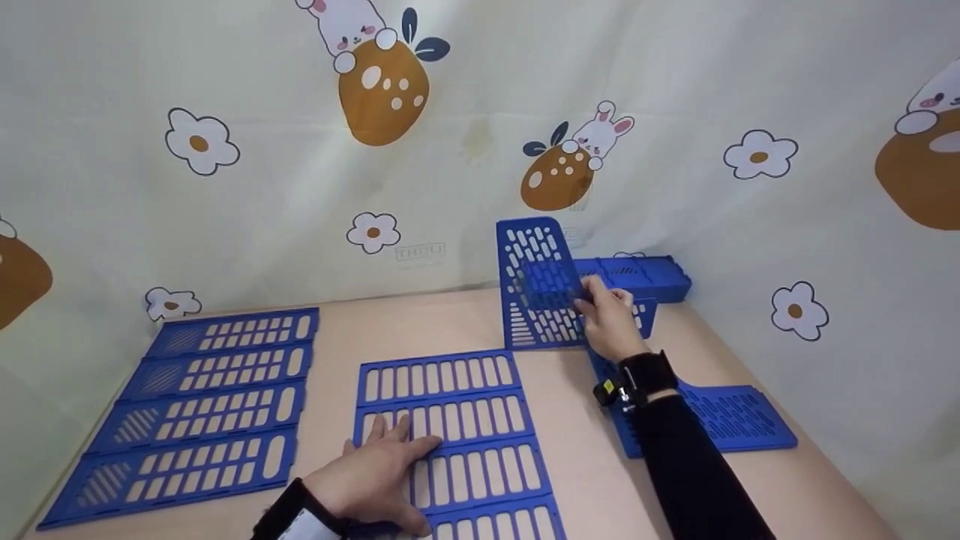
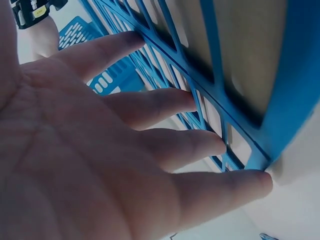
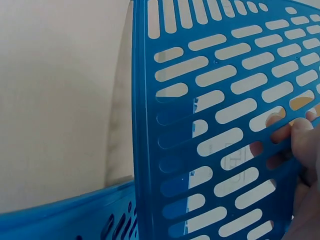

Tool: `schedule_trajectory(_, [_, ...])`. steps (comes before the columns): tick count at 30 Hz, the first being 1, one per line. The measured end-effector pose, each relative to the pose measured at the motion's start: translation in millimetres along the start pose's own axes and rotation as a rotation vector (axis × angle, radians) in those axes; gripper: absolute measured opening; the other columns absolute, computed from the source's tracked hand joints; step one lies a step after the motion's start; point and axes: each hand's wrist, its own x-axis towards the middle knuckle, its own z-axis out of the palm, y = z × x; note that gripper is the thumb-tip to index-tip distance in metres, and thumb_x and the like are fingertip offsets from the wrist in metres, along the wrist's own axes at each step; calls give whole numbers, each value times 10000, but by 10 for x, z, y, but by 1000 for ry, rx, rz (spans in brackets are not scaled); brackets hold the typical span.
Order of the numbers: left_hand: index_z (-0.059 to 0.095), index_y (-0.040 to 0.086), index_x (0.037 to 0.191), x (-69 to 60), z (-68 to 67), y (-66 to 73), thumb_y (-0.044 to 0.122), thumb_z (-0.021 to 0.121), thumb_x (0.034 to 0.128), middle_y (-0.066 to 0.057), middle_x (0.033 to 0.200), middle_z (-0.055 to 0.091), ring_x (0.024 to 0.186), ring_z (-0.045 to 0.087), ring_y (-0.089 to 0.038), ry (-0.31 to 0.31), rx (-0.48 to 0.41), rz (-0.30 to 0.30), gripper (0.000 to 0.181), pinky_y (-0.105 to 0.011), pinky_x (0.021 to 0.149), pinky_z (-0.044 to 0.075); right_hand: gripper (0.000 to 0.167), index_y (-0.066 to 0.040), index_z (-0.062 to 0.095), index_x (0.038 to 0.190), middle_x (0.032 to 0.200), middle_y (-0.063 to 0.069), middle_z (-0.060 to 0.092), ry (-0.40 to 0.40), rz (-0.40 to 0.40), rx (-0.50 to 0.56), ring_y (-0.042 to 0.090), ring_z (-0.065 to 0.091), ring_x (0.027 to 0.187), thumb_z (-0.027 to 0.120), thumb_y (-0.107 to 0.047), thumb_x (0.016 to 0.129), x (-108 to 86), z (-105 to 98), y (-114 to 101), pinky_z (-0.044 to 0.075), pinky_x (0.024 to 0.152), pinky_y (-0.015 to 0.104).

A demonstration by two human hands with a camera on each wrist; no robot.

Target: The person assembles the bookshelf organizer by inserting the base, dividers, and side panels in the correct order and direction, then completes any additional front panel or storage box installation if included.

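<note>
My left hand (image 1: 375,472) rests with spread fingers on a blue slotted panel (image 1: 450,394) made of several joined sections, lying flat in the middle of the table. In the left wrist view its fingertips touch the panel's bars (image 2: 215,82). With thumb and fingers, my right hand (image 1: 611,322) pinches the edge of a blue perforated panel (image 1: 547,281), which stands upright toward the back. The right wrist view shows this panel's oblong holes (image 3: 230,95) close up, with fingertips visible through some of them. Part of the right hand is cut off there.
On the left lies another joined set of blue panels (image 1: 199,444) with slots and hatched corners. A perforated blue piece (image 1: 772,431) lies beside the right forearm. A long blue piece (image 1: 652,277) sits against the back wall. Patterned cloth (image 1: 465,97) hangs behind the table.
</note>
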Motion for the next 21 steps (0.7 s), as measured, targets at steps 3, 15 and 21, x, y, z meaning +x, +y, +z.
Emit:
schedule_trajectory(3, [567,220,1606,-11,9,-2,469,1038,657,-307,1748,348,1591,202,-701,17,4,26,1089,-986,1108,180,46,-53,537,1163,1035,202,806,2,-36,24,394,734,972,560,-61,1125,-8,3,28,266,1169,535])
schedule_trajectory(15, [533,238,1622,-8,-19,-8,463,1038,667,-281,1751,363,1598,225,-679,-5,-1,3,1103,-978,1109,191,61,-60,563,1077,935,154,751,-20,-96,66,380,733,980,622,-65,1094,-6,116,-22,326,1218,595])
schedule_trajectory(21, [537,239,1616,10,-14,6,478,1031,677,-278,1747,373,1592,239,-682,-10,2,-3,1088,-978,1108,200,199,-100,718,1223,1218,156,761,-81,95,-146,397,671,1239,715,-234,1076,-48,-173,113,185,1270,713])
